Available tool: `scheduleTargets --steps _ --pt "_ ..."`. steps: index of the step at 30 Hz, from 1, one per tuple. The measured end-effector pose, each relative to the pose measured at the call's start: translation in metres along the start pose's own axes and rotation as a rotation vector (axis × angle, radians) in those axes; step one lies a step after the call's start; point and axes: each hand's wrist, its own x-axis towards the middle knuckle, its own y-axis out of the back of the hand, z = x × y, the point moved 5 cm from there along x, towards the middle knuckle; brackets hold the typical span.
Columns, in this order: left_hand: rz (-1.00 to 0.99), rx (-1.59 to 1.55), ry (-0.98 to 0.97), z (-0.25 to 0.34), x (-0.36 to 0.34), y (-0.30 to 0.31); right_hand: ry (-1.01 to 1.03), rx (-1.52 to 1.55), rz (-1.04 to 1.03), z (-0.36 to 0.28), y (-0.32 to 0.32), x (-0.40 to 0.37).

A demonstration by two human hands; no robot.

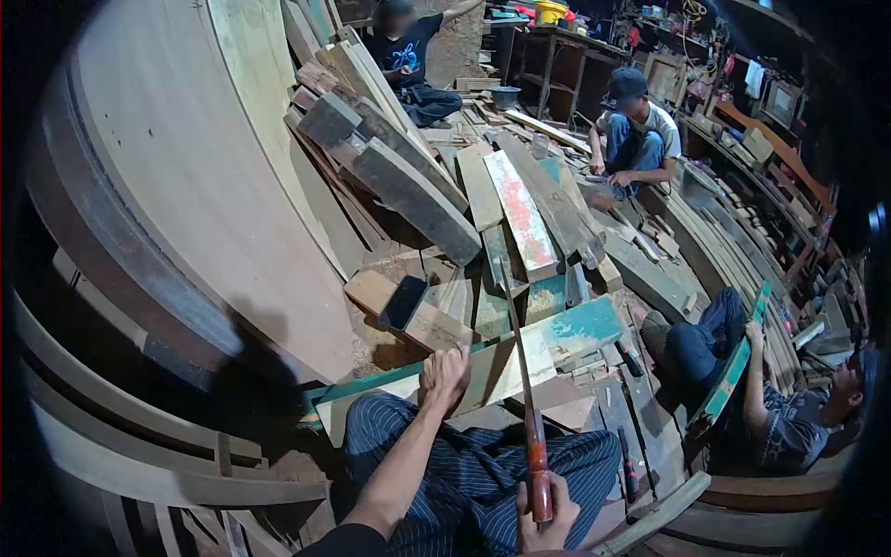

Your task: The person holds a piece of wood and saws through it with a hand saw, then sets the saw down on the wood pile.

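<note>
My right hand (546, 520) is wrapped round the brown wooden handle of a handsaw (522, 357). Its long, narrow blade points away from me and passes over a wooden board (385, 385) in this view. Cream faces and green-painted edges show on that board, which lies crosswise in front of my striped trousers. My left hand (444, 379) grips the board's upper edge with bent fingers, left of the blade. Just beyond it, a black phone (404, 303) rests on a short brown plank (371, 288).
Stacked timber beams (418, 200) and a red-stained board (520, 209) lie ahead. A red-and-black-handled tool (629, 469) is on the floor at right. One person (640, 130) crouches ahead, another (408, 56) sits behind, and a third (798, 418) holds a green strip nearby.
</note>
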Motion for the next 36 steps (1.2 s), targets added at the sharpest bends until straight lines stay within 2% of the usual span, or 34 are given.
scheduleTargets --steps 4,7,8,11,12,15,16,19,20,23,26,30,33,34,36 --pt "0.005 0.037 -0.026 -0.001 0.002 -0.004 -0.097 -0.099 -0.027 0.023 -0.010 -0.005" --pt "0.015 -0.003 0.066 0.005 -0.001 0.009 -0.133 -0.070 0.052 0.027 -0.008 -0.002" --pt "0.026 -0.009 0.048 0.003 -0.001 0.006 0.040 -0.206 0.060 0.059 -0.010 -0.006" --pt "-0.006 0.000 0.038 0.003 0.000 0.004 0.035 -0.272 -0.030 0.061 -0.018 -0.008" --pt "0.018 -0.007 0.026 0.000 0.000 0.001 -0.077 -0.067 -0.045 0.036 -0.013 -0.005" --pt "0.039 -0.007 0.012 0.007 -0.002 0.013 -0.114 -0.199 0.122 0.045 -0.010 -0.007" --pt "0.013 -0.024 0.035 0.008 -0.002 0.014 -0.003 -0.333 0.157 0.041 -0.010 -0.005" --pt "0.031 -0.029 0.012 0.007 -0.002 0.014 -0.002 -0.260 0.147 0.036 -0.002 0.001" --pt "0.071 -0.018 -0.025 0.005 -0.002 0.010 0.021 -0.328 0.159 0.039 0.000 0.002" --pt "0.081 0.002 -0.010 0.006 -0.002 0.010 -0.114 -0.003 0.112 0.043 0.007 0.012" --pt "0.008 0.004 0.047 0.004 -0.001 0.007 -0.019 -0.054 0.079 0.038 0.009 0.018" --pt "0.014 -0.025 0.021 0.010 -0.003 0.017 -0.179 0.117 -0.001 0.028 0.003 0.023" --pt "-0.006 -0.031 0.029 0.002 0.000 0.005 -0.038 0.056 -0.067 0.001 0.007 0.027" --pt "-0.022 -0.046 0.017 0.007 -0.002 0.013 -0.097 0.059 -0.151 -0.007 0.010 0.031" --pt "-0.041 -0.057 0.014 0.011 -0.004 0.021 -0.035 0.073 -0.141 -0.016 0.016 0.040"
